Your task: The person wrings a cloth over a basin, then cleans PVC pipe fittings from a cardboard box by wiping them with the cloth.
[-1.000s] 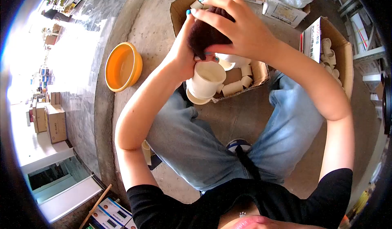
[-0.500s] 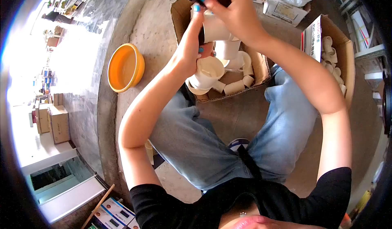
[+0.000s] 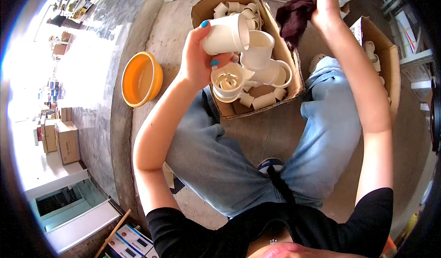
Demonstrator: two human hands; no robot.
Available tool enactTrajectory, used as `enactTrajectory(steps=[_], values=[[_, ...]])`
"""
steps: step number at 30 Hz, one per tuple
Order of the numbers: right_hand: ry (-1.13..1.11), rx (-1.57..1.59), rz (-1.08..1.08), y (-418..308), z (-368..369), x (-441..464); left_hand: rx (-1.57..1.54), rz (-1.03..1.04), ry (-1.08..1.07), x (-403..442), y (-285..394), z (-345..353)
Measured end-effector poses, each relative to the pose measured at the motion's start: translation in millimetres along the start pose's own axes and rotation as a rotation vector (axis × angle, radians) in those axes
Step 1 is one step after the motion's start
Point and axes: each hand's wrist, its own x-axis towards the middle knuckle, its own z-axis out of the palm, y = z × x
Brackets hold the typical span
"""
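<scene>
My left hand (image 3: 200,56) grips a white pipe fitting (image 3: 225,34), a wide branched piece with several round openings, above the near-left part of a cardboard box (image 3: 257,112). More wide white openings lie just right of and below my fingers; where one fitting ends and another begins is hard to tell. My right hand (image 3: 325,9), up at the top right, is closed on a dark maroon cloth (image 3: 295,18) that hangs down past the box's right edge. Small white pipe pieces (image 3: 264,101) lie inside the box.
A yellow basin (image 3: 142,79) stands on the floor at the left. Another cardboard box (image 3: 390,60) with white fittings is at the right, beside a metal shelf. More boxes stand at the top. My legs flank the floor before the box.
My right hand has moved right with the cloth, away from the fitting. My left hand has come down and nearer, and the cloth no longer covers the white fitting it holds.
</scene>
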Motion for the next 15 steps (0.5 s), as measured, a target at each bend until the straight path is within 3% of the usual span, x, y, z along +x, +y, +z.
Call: enactTrajectory(steps=[2,3,4,6,8,9,11,13,15], values=[[0.169,0.043,-0.068,1.6,0.0,8.2,0.018,0.027,0.051,-6.5,2.1,9.8],[0.071,0.034,-0.085,11.4,-24.4,25.0,0.027,0.045,0.057,-8.4,2.6,12.7],[0.060,-0.384,0.079,7.3,-38.8,22.6,0.037,0.065,0.064,-9.0,2.9,14.4],[-0.278,-1.005,-0.141,10.2,-50.5,23.8,-0.048,0.076,-0.132,-6.8,4.2,3.3],[-0.588,-1.217,-0.256,5.3,-40.0,4.2,-0.262,0.068,-0.380,2.7,-2.1,-21.2],[-0.673,-1.291,-0.335,2.8,-36.0,-8.2,-0.328,0.067,-0.445,2.9,-0.2,-19.4],[-0.811,-1.298,-0.466,-0.6,-29.9,-17.3,-0.192,0.106,-0.189,-4.9,2.6,-10.1],[-1.008,-1.224,-0.324,-17.1,-26.2,-21.0,-0.122,0.146,0.156,-12.8,6.9,14.6],[-1.141,-1.134,-0.205,-31.7,-17.5,-28.1,-0.114,0.125,-0.071,-12.6,7.5,-3.3]])
